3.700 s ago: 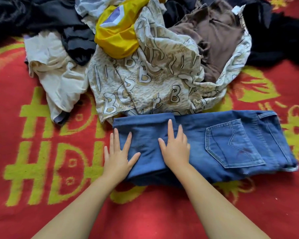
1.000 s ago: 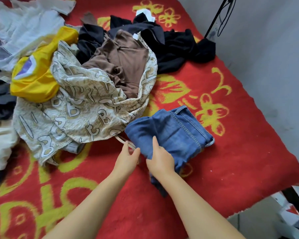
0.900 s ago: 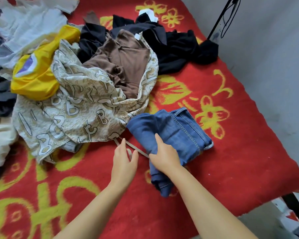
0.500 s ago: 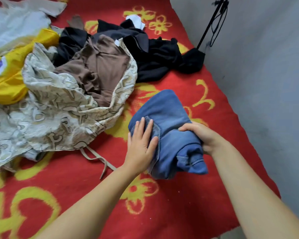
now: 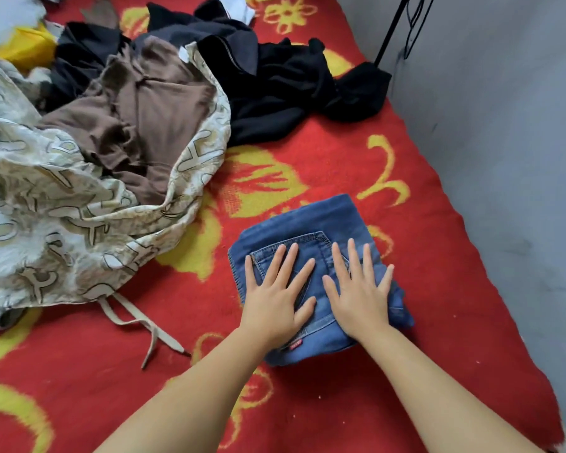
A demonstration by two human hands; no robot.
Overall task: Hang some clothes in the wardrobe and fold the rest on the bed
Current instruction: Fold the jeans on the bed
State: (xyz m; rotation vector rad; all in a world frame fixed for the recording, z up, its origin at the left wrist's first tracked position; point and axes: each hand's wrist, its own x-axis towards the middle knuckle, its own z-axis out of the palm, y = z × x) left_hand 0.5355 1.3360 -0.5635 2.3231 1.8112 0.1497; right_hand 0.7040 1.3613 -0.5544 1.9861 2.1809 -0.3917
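A pair of blue jeans (image 5: 311,223), folded into a small square with a back pocket facing up, lies on the red and yellow bed cover (image 5: 307,403) near its right edge. My left hand (image 5: 275,299) presses flat on the left half of the bundle, fingers straight and spread. My right hand (image 5: 360,295) presses flat on the right half in the same way. To the left a loose pile holds a beige patterned garment (image 5: 62,217), a brown shirt (image 5: 151,125) and black clothes (image 5: 281,86).
A yellow garment (image 5: 23,47) shows at the top left. A beige drawstring (image 5: 151,335) trails from the patterned garment across the cover. A grey wall (image 5: 504,158) runs along the bed's right side, with a black pole (image 5: 392,31) leaning at it.
The jeans were folded smaller, lifted in both hands and set down further right on the bed. Both hands now lie flat on top of the folded bundle.
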